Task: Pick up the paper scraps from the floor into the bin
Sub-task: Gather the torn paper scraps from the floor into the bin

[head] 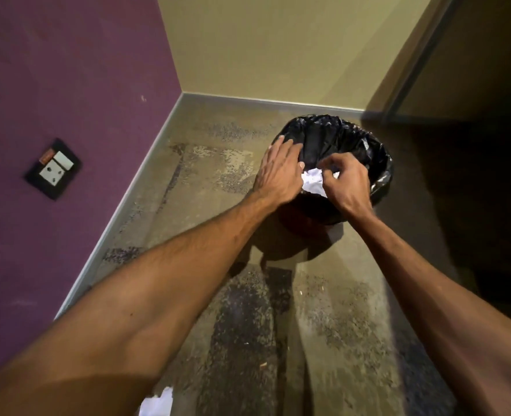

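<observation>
A round bin [368, 136] lined with a black plastic bag stands on the floor near the corner of the room. Both my hands are over its mouth. White crumpled paper scraps [312, 183] sit between them. My right hand [345, 183] has its fingers curled and pinched on the paper. My left hand [279, 172] lies flat beside it, fingers spread toward the bin's rim, thumb touching the paper. Another white paper scrap [158, 403] lies on the floor at the bottom edge, under my left forearm.
A purple wall with a switch and socket plate [53, 169] runs along the left. A yellow wall closes the back. A dark doorway or cabinet [473, 85] stands at the right. The speckled concrete floor [323, 325] stretches from the bin toward me.
</observation>
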`<control>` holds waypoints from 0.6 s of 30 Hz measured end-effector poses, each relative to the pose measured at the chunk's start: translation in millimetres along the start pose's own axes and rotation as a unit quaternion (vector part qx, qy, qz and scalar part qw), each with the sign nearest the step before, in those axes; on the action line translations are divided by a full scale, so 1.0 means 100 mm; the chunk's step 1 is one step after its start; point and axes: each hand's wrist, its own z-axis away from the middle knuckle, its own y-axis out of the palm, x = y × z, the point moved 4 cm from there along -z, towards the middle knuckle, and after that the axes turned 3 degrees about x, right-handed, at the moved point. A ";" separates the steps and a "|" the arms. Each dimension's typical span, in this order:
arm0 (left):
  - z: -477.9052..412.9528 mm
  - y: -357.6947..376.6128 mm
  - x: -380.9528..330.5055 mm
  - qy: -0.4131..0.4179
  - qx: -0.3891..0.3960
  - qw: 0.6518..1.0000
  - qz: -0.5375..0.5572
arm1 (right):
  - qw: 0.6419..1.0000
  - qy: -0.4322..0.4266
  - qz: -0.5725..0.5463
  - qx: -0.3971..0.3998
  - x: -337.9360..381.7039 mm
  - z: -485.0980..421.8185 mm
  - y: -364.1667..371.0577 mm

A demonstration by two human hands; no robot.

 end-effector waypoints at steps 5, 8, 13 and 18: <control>0.66 -0.22 0.47 0.007 -0.021 0.999 -0.048 | 0.995 -0.091 0.036 0.016 0.45 0.52 0.40; 1.18 -0.35 0.73 -0.018 -0.032 0.998 -0.056 | 0.991 -0.112 0.067 0.038 0.69 0.87 0.66; 2.32 -0.46 1.20 -0.080 -0.043 0.995 -0.049 | 0.975 -0.137 0.108 0.138 1.04 1.65 1.21; 3.46 -0.53 1.73 -0.153 0.028 0.987 -0.032 | 0.957 -0.133 0.100 0.237 1.28 2.55 1.80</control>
